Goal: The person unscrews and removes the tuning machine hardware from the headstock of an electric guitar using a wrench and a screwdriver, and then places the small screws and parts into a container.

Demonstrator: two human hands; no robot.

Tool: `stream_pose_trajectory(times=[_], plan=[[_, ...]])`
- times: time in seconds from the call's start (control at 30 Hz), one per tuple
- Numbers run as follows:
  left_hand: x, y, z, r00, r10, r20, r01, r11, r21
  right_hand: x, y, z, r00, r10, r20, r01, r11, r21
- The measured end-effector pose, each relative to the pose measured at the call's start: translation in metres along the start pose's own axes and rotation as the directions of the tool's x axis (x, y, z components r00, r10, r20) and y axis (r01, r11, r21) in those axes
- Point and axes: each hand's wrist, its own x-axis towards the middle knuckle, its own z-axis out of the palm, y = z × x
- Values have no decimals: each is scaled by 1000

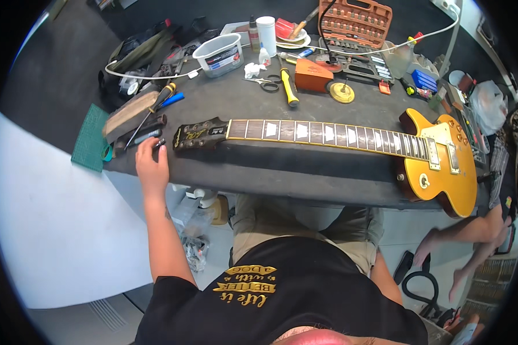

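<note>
- A small dark object (pixel 160 144) is pinched in the grip of the left hand (pixel 152 163); the right hand is out of view, its grip untold.
- On the tabletop (pixel 224 100), the guitar (pixel 351 138) could be scratched at its nearby headstock (pixel 199 133) by careless reaching.

Black short-sleeved T-shirt (pixel 322 282), gold lettering (pixel 247 286) on front; khaki bottoms (pixel 270 219).

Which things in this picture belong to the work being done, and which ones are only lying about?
Probably in the work:
- gold-top electric guitar
- small dark object, apparently held in the left grip

Probably just lying about:
- scissors
- open orange tool case
- plastic tub
- green cutting mat
</note>
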Motion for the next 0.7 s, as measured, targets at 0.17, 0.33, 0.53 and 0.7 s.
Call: stream_pose_trajectory(times=[0.17, 0.33, 0.53, 0.7], plan=[[-15, 9, 11, 992, 119, -35, -114, 987, 112, -24, -90, 36, 965, -230, 125, 195, 950, 243], [-13, -1, -4, 996, 7, -93, 3, 994, 112, -66, -163, 84, 858, -443, 262, 368, 884, 288], [30, 7, 11, 999, -46, -14, 47, 995, 85, -6, -84, 53, 972, -151, 180, 136, 987, 89], [55, -4, 0, 986, 43, -160, -10, 979, 204, 8, -22, 35, 973, 107, 206, -139, 979, 149]])
